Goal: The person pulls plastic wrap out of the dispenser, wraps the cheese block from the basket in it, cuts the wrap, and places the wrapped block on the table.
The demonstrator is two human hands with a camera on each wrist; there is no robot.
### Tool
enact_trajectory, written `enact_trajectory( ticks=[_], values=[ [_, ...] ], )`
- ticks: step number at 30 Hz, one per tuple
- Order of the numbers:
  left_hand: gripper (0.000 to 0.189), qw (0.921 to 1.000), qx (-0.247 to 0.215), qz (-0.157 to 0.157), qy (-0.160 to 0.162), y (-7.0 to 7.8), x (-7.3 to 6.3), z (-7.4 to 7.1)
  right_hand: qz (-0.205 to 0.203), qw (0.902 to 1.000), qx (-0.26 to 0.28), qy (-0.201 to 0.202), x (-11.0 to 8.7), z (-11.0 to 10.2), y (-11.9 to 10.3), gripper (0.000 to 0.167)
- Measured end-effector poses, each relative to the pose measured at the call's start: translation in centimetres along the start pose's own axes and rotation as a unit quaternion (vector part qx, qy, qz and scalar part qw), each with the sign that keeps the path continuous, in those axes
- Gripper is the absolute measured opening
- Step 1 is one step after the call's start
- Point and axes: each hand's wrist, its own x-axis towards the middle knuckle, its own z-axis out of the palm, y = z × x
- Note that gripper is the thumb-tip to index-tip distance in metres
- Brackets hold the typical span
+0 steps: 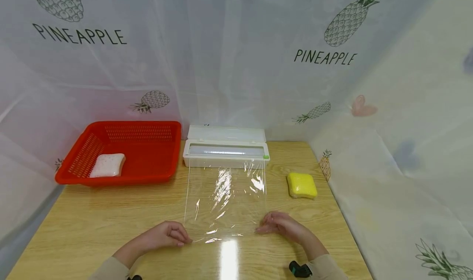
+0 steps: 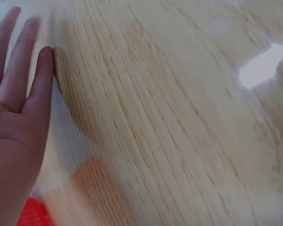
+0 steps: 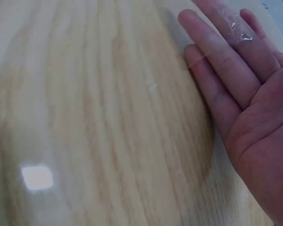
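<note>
A sheet of clear plastic wrap (image 1: pixel 225 206) stretches from a white wrap dispenser (image 1: pixel 225 162), whose lid stands up at the back, toward the front of the table. My left hand (image 1: pixel 168 235) pinches its near left corner. At the near right corner, my right hand (image 1: pixel 282 226) holds the film between thumb and fingers. Crinkled film crosses the fingers (image 3: pixel 236 40) in the right wrist view. In the left wrist view the outer fingers of the left hand (image 2: pixel 19 99) extend over the wood; its thumb is out of sight.
A red plastic basket (image 1: pixel 148 177) stands at the back left with a white, wrapped-looking block (image 1: pixel 107 165) inside. To the right of the film lies a yellow sponge (image 1: pixel 301 185). Printed curtains (image 1: pixel 229 66) hang behind and beside the wooden table (image 1: pixel 111 214).
</note>
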Motion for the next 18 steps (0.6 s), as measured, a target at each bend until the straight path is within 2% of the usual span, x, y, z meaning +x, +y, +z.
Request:
enact_trajectory(
  ticks=[5,9,14,18],
  values=[
    [0.029,0.9996,-0.008,-0.024,-0.008,0.4,-0.1,0.1,0.019,0.9993,-0.023,-0.021,-0.3,0.1,-0.3,0.038],
    [0.034,0.9979,0.02,-0.061,-0.007,1.4,-0.3,-0.3,0.051,0.9964,-0.062,-0.028,-0.4,0.2,-1.2,0.036],
    [0.043,0.9915,0.055,-0.118,-0.012,3.5,-0.8,-1.0,0.141,0.9817,-0.126,-0.026,-0.1,0.9,-3.4,0.04],
    [0.046,0.985,0.087,-0.148,-0.018,5.6,-1.2,-1.6,0.193,0.969,-0.149,-0.04,0.1,1.4,-4.8,0.04]
  ],
)
